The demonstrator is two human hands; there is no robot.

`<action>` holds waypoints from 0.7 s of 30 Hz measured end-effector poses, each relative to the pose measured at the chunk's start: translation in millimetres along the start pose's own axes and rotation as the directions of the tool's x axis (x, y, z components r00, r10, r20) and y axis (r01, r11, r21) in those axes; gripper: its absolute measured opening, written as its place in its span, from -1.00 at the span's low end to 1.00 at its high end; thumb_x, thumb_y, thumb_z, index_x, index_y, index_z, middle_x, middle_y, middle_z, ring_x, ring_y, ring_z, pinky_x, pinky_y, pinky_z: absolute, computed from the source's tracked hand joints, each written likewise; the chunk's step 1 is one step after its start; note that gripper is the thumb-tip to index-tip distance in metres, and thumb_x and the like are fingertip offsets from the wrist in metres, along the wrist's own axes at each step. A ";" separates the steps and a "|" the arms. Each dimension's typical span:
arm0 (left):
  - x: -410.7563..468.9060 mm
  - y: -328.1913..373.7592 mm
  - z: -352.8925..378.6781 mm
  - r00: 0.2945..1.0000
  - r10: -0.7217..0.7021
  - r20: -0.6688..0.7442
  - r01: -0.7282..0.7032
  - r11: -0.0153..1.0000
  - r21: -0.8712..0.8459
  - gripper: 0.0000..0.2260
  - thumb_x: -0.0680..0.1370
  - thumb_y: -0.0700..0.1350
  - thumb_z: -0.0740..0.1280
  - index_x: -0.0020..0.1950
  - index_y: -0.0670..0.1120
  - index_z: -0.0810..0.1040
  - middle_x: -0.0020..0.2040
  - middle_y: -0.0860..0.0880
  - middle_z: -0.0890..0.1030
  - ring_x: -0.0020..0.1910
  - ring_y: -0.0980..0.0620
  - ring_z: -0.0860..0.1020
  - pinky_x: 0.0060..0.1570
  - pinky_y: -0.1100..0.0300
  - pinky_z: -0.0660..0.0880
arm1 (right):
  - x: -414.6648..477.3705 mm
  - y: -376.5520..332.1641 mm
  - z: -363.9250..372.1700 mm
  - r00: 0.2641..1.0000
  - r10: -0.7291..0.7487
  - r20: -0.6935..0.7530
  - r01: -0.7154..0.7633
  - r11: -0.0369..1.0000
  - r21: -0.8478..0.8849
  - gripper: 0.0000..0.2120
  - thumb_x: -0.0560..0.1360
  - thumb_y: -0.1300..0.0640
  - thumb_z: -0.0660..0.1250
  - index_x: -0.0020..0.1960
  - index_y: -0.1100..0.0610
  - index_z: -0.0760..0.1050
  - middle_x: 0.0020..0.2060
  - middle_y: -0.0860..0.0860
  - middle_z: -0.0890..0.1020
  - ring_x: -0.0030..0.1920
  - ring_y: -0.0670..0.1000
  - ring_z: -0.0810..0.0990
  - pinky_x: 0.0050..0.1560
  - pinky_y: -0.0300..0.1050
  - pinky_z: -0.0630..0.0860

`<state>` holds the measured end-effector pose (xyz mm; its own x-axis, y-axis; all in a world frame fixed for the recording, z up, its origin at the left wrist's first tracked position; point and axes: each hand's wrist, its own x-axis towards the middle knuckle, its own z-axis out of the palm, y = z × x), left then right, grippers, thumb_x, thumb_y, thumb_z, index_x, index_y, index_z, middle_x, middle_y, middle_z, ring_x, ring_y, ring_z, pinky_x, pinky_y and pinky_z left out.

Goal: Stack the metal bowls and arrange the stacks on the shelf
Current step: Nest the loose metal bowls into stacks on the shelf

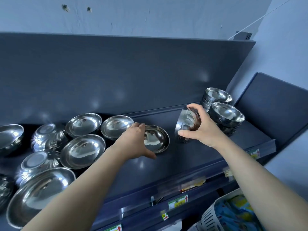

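Two hands work over a dark blue shelf (191, 157) strewn with metal bowls. The right hand (202, 126) has its grip closed around a small stack of bowls (186, 125) tipped on its side, thumb at the lower rim and fingers over the top; how many bowls it holds is hard to make out, since the hand covers the near part. The left hand (135, 141) reaches over a single upright bowl (156, 139) at about 9 o'clock from the held stack, its grip spread wide, fingers at the far rim and thumb at the near rim; whether it presses the metal I cannot tell, and the palm hides the bowl's left side.

At 2 o'clock from the held stack stand two finished stacks, a near stack (226, 118) and a far stack (216, 97), the far one partly hidden behind the near one.

Out toward 9 o'clock lie loose bowls: three upright ones (83, 124), (116, 126), (82, 151), two fluted ones turned upside down (48, 137), (38, 164), and a large bowl (40, 194) at the near edge. More bowls at the left border are cut off.

Price tags (177, 201) sit along the shelf's front edge, their print too small to read. At 5 o'clock a white basket (210, 215) is cut off by the frame.
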<state>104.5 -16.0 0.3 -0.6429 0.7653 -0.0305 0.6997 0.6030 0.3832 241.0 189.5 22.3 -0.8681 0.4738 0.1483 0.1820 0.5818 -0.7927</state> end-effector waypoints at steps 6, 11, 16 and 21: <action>43.3 17.8 7.8 1.000 -0.022 0.021 0.022 1.000 -0.014 -0.10 0.11 0.28 0.56 0.32 -0.09 0.36 0.26 -0.03 0.45 0.24 -0.06 0.39 0.21 0.09 0.41 | 13.0 7.4 -8.8 0.994 -0.054 -0.096 0.064 0.992 0.107 -0.15 0.14 -0.15 0.53 0.33 -0.35 0.20 0.28 -0.09 0.42 0.25 -0.12 0.47 0.30 -0.11 0.40; 60.7 24.5 16.1 0.999 -0.024 -0.029 0.023 0.999 -0.029 -0.15 0.10 0.30 0.54 0.24 -0.10 0.40 0.13 -0.02 0.49 0.14 -0.06 0.39 0.12 0.11 0.41 | 27.4 13.1 -4.5 0.995 -0.050 -0.089 0.060 0.991 0.118 -0.28 0.16 -0.11 0.56 0.21 -0.25 0.27 0.20 -0.02 0.47 0.16 -0.04 0.51 0.23 -0.11 0.45; 64.8 21.1 18.0 0.998 -0.028 -0.064 0.021 0.994 -0.103 -0.12 0.03 0.32 0.55 0.21 -0.05 0.41 0.06 0.06 0.47 0.13 -0.02 0.38 0.11 0.13 0.42 | 35.0 19.3 5.4 0.999 0.011 -0.033 -0.011 1.000 0.024 -0.34 0.25 0.05 0.60 0.13 -0.09 0.22 0.11 -0.09 0.45 0.04 -0.12 0.47 -0.04 -0.31 0.37; 61.4 16.4 18.6 0.997 -0.024 -0.069 0.012 0.986 -0.165 -0.12 -0.04 0.33 0.51 0.20 0.06 0.41 0.08 0.14 0.48 0.15 0.04 0.38 0.11 0.16 0.41 | 36.4 18.3 13.9 0.998 0.034 0.057 -0.031 0.998 -0.058 -0.35 0.27 0.04 0.60 0.14 -0.05 0.22 0.16 -0.15 0.39 0.14 -0.08 0.38 -0.04 -0.36 0.32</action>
<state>82.3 45.1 -12.4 -0.6795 0.7332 0.0239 0.6305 0.5671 0.5300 206.3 208.2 4.9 -0.8861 0.4553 0.0872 0.2356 0.6043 -0.7611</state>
